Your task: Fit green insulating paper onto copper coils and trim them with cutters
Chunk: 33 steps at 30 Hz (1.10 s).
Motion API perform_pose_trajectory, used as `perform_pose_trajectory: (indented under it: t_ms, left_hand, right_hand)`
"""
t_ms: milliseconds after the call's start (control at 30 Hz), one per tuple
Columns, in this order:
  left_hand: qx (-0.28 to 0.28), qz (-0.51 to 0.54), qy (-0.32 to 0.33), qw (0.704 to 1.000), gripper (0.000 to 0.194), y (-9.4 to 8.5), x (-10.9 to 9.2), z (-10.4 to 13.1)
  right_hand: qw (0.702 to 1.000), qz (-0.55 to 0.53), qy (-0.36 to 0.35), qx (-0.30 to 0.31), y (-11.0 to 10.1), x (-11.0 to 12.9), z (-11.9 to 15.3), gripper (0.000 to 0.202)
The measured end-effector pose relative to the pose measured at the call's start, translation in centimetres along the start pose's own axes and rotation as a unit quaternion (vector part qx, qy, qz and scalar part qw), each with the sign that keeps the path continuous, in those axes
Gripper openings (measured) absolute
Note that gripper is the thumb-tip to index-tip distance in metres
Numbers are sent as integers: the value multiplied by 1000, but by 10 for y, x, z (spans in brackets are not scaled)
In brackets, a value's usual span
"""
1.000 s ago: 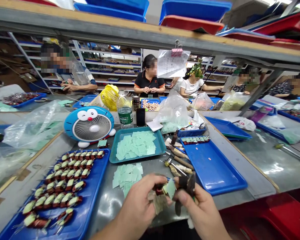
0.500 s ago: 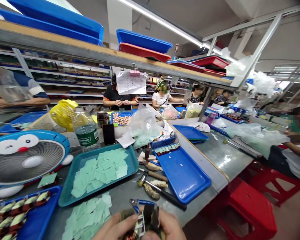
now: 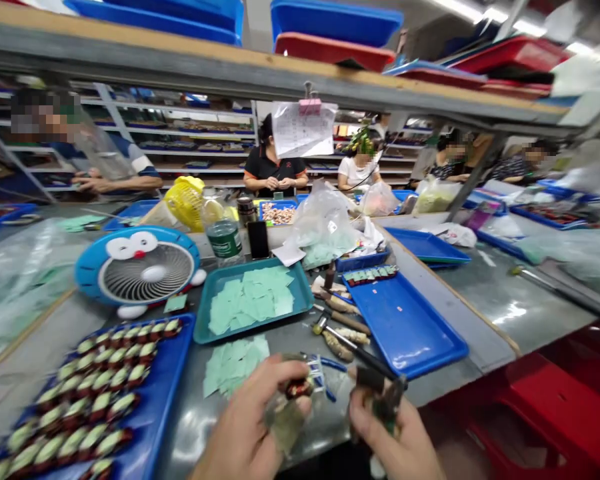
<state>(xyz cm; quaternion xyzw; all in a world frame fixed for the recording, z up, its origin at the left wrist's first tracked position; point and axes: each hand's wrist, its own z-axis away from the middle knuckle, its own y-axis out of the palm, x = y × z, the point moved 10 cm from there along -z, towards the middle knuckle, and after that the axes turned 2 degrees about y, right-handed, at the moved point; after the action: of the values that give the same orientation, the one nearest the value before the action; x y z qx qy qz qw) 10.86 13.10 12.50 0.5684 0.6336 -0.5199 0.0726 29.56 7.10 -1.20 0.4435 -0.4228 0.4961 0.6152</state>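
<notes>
Near the bottom centre, my left hand (image 3: 253,420) pinches a small dark red and metal part (image 3: 300,387), blurred, with its fingers bent round it. A greenish piece hangs below those fingers. To the right, my right hand (image 3: 397,423) is closed on a dark tool (image 3: 390,393), smeared by motion; its exact kind is unclear. The two hands are apart. Just beyond them lie blue-handled pliers (image 3: 334,364) and a hammer (image 3: 353,343). Pale green sheets (image 3: 237,363) lie on the metal table behind my left hand.
A teal tray (image 3: 304,287) holds more green sheets. At left, a blue tray (image 3: 167,400) carries rows of small parts; a blue fan (image 3: 93,267) stands behind. An angled blue tray (image 3: 405,327) lies right. Red stools (image 3: 560,400) stand beyond the table edge. People sit opposite.
The view has swung left and down, showing more of the left tray. My hands have moved apart, the part staying in my left hand and the dark tool in my right.
</notes>
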Motion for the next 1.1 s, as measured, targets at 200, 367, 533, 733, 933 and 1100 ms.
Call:
perform_pose_trajectory:
  t_ms: [200,367,533,733,933,1100]
  left_hand:
    - [62,33,-8,998,24,18,-19,1]
    - [78,15,-32,996,21,19,-20,8]
    - [104,-21,-6,994,24,25,-27,8]
    - [102,-73,76,989,33,27,-44,5]
    - [167,-98,52,980,29,34,-46,-1]
    - [171,-60,36,983,31,35,-43,-4]
  right_hand:
    - [987,100,-112,61,23,37,-19,65]
    - [993,54,-83,71,28,28,-15,59]
    - [994,14,-69,83,23,19,-13,60]
    - [990,42,-124,46,9,23,-8,54]
    - [990,52,-123,32,2,16,-6,57]
    - [988,68,-137,-20,-9,19,-4,52]
